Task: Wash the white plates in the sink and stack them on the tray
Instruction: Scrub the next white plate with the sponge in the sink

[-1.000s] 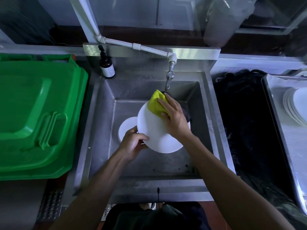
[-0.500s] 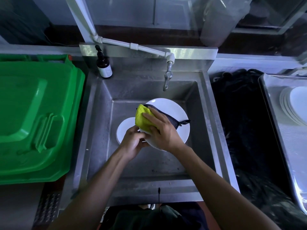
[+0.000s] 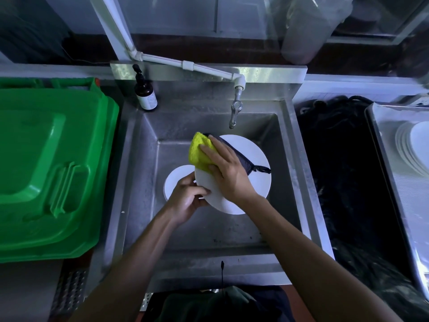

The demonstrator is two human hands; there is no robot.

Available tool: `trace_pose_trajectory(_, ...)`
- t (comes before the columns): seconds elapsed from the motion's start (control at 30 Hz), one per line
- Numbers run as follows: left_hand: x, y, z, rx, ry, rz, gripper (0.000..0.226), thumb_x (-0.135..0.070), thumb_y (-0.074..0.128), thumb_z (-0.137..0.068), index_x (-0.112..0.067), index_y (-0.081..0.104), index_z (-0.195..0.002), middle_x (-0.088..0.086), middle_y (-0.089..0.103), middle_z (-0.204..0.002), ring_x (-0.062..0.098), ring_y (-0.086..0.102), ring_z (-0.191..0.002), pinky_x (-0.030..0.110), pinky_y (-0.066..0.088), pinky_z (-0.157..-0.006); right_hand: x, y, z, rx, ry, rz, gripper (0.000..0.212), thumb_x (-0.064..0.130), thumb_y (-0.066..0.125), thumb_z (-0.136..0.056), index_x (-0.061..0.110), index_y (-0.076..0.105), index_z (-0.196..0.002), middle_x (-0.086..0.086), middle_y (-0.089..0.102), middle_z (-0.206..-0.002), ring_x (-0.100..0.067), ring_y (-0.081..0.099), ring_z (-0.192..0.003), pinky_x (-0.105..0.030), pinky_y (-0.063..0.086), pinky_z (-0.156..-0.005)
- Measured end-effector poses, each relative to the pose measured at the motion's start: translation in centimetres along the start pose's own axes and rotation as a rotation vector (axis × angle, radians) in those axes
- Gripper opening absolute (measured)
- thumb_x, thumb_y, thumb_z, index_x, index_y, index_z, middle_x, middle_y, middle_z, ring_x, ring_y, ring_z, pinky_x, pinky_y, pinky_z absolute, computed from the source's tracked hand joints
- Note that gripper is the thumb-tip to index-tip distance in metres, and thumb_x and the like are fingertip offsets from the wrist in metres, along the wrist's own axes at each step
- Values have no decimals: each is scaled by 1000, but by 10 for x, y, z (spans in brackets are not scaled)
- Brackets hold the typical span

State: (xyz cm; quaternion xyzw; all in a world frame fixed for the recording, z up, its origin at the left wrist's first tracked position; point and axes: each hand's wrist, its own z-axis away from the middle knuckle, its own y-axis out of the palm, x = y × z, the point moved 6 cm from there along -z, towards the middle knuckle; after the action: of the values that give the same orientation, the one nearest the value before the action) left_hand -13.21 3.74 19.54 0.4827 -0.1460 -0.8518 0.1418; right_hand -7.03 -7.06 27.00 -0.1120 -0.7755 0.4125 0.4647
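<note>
A white plate (image 3: 257, 182) is held over the steel sink (image 3: 301, 182), and my left hand (image 3: 185, 201) grips its left edge. My right hand (image 3: 227, 173) lies flat on a yellow and dark cloth (image 3: 198, 152) and presses it against the plate's upper left face. Below it, a second white plate (image 3: 174, 180) lies on the sink floor, partly hidden by my left hand. At the far right, several white plates (image 3: 415, 145) are stacked on the metal tray (image 3: 394, 182).
The tap (image 3: 234, 112) hangs over the back of the sink, and no water shows. A brown pump bottle (image 3: 145, 91) stands at the sink's back left corner. A green bin lid (image 3: 46, 170) fills the left side. Black bagging (image 3: 336, 170) lies between sink and tray.
My right hand slid the cloth from the plate's top edge down to the left, then back up across its face. My left hand kept its grip on the plate's edge.
</note>
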Motion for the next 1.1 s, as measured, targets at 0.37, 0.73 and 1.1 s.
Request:
trace_pose_trajectory(0.37,-11,-3,2,-187,8,66,39,-1,61,-59,-16,75,-93,16,73,-101,33,68,-86,49,54,-76,-38,-31,-25,-209,157,149,49,1,52,-95,10,51,-143,-18,37,-155,-40,40,-137,-47,34,-113)
trace_pose_trajectory(0.73,-17,-2,1,-353,75,251,44,16,48,-79,5,60,-120,18,68,-111,35,65,-95,52,55,-84,-48,-20,28,-302,402,31,57,-9,49,-89,7,49,-144,-19,33,-157,-38,31,-142,-47,28,-118)
trace_pose_trajectory(1.1,-11,1,1,-418,64,354,50,19,41,-78,5,61,-122,21,63,-105,34,61,-95,41,52,-82,2,33,47,-282,418,-181,56,0,54,-93,15,46,-147,-8,28,-161,-23,27,-145,-18,18,-116)
